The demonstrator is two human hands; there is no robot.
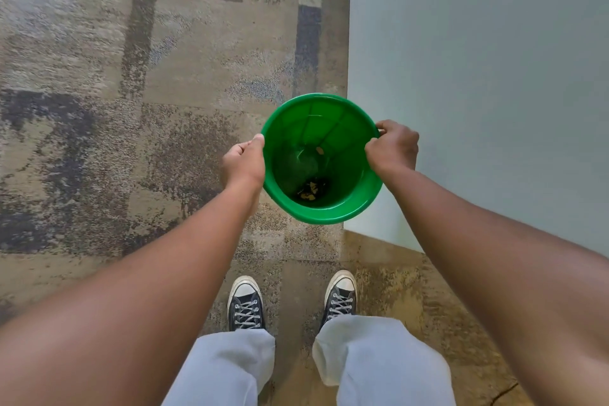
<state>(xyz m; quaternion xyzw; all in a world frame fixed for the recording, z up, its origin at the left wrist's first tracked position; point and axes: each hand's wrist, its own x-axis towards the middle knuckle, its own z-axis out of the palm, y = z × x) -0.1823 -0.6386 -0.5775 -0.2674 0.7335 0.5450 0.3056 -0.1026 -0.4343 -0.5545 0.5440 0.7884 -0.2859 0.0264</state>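
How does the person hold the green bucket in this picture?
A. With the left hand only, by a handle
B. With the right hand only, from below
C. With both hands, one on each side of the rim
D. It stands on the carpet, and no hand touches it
C: the left hand and the right hand each grip the rim of the green bucket on opposite sides, so that its open top faces the camera.
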